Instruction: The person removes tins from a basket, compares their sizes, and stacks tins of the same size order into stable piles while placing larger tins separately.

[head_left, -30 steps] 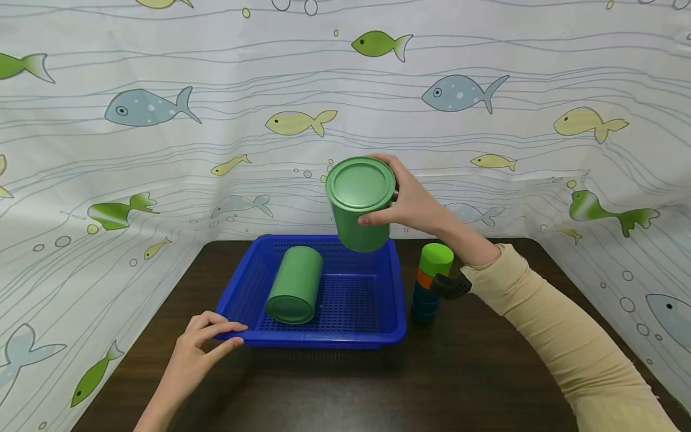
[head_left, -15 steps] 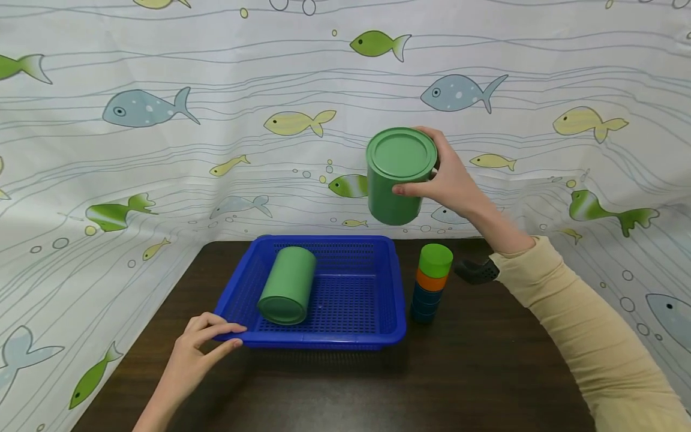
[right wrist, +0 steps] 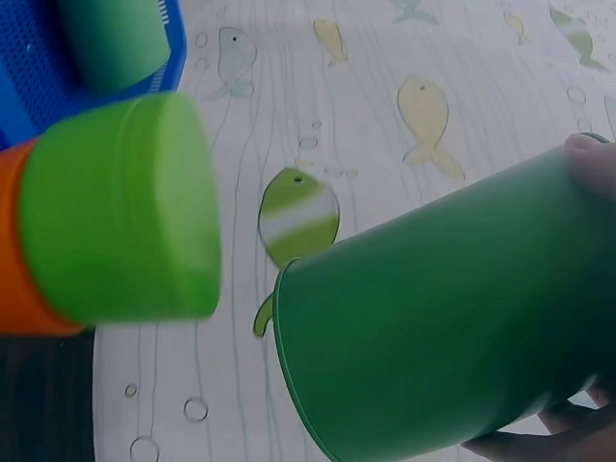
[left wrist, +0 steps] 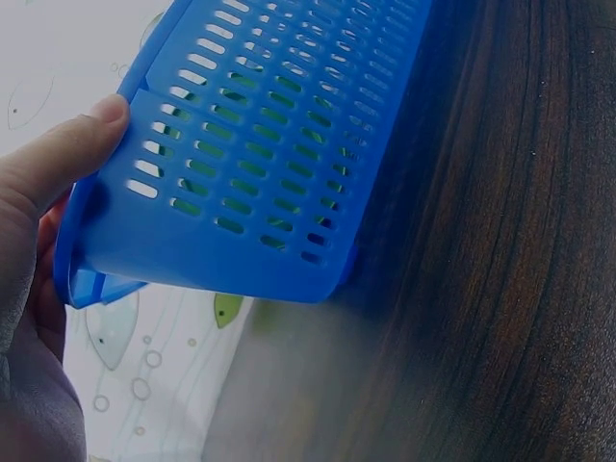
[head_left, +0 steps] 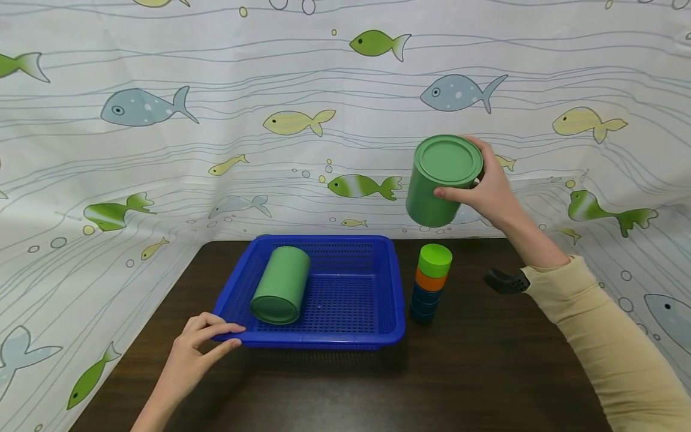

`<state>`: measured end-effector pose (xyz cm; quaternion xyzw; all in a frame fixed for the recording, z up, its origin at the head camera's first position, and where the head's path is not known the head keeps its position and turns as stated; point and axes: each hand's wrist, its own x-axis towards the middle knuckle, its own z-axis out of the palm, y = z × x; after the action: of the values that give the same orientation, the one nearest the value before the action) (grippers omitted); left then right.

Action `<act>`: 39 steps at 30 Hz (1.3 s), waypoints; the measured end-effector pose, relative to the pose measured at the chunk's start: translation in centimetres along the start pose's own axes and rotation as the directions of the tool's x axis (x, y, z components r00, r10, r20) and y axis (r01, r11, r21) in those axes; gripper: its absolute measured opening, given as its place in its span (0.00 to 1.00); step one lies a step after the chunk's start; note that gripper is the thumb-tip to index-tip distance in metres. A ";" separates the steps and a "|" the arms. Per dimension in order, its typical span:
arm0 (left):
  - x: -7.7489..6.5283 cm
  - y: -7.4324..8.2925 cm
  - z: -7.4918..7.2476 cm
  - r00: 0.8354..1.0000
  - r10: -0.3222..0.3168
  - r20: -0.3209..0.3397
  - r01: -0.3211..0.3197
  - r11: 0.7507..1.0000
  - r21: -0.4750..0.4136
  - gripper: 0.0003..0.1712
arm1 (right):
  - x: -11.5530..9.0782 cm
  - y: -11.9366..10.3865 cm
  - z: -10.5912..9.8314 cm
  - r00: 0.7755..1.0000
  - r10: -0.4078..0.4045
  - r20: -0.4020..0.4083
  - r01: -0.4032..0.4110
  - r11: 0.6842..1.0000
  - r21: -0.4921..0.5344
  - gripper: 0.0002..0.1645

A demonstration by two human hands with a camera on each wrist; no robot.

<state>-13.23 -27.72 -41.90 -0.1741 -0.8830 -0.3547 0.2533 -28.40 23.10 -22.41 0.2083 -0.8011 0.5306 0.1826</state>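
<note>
In the head view my right hand [head_left: 488, 186] grips a green can [head_left: 444, 174] by its upper end, thumb on the near side. The can hangs in the air, slightly tilted, above and behind a stack of cups [head_left: 432, 276]. My left hand [head_left: 197, 351] pinches the near left corner of a blue plastic basket [head_left: 324, 339], thumb outside the rim. A second green can [head_left: 281, 285] lies on its side in the left part of the basket. In the right wrist view the held can [right wrist: 443, 318] points its lower end towards the stack.
The stack, lime on top, then orange and dark blue, stands just right of the basket on a dark wooden table [head_left: 459, 372]. A fish-patterned sheet [head_left: 302, 72] covers the back and sides. A black strap [head_left: 506, 281] hangs near my right wrist.
My right hand has carried the green can up and to the right, away from over the basket. The lying can has rolled slightly left. My left hand stays at the basket's corner.
</note>
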 end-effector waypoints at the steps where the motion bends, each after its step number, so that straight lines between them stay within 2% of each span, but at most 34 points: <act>1: 0.0 0.0 0.0 1.000 0.001 -0.001 -0.001 1.000 0.002 0.18 | -0.2 0.2 -0.2 1.000 0.004 -0.003 -0.004 1.000 -0.006 0.54; 9: 0.0 0.0 0.0 1.000 0.004 -0.004 -0.004 1.000 0.001 0.18 | -2.2 1.7 -1.8 0.999 0.028 -0.026 -0.029 0.999 -0.031 0.54; 15: -0.1 0.0 0.0 1.000 0.005 -0.003 -0.005 1.000 0.000 0.18 | -3.8 3.2 -2.7 0.999 0.022 -0.040 -0.022 1.000 0.011 0.53; 21: 0.0 0.1 0.0 1.000 0.004 0.000 -0.004 1.000 -0.005 0.18 | -5.7 4.7 -3.3 0.993 0.100 -0.057 -0.105 0.988 -0.109 0.54; 26: 0.1 0.0 0.0 1.000 0.000 -0.005 0.000 1.000 -0.012 0.18 | -7.3 5.8 -3.2 0.989 0.139 -0.053 -0.145 0.980 -0.137 0.56; 32: 0.1 -0.1 0.1 1.000 0.000 -0.007 0.000 1.000 -0.017 0.16 | -8.7 7.0 -3.4 0.986 0.158 -0.054 -0.165 0.975 -0.151 0.56; 39: 0.1 0.0 0.1 1.000 0.002 -0.010 -0.002 1.000 -0.014 0.17 | -10.2 8.5 -3.5 0.988 0.145 -0.048 -0.151 0.974 -0.167 0.55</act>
<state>-13.38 -27.66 -41.94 -0.1750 -0.8790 -0.3616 0.2567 -23.94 30.74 -32.93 0.1219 -0.8535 0.4759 0.1739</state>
